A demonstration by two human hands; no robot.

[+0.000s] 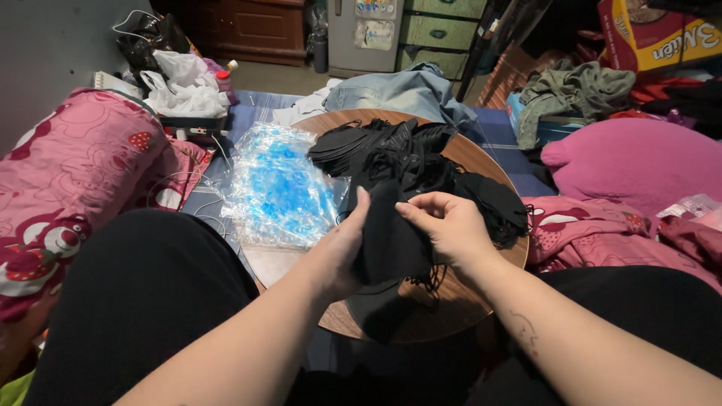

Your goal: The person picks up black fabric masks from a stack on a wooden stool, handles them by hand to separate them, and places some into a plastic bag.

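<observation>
While both forearms reach forward over the lap, the left hand (340,252) and the right hand (450,225) pinch a black fabric piece (391,244) between them, fingers curled shut on its upper edge, just above the round wooden table (459,301). It looks thin, soft and light, likely to flop, so its edges seem the best place to grip; loose threads dangle below. Beyond lies a pile of black pieces (406,158), with a clear plastic bag (278,192) holding blue beside it, then pink pillows (639,162) and crumpled clothes (575,90)
</observation>
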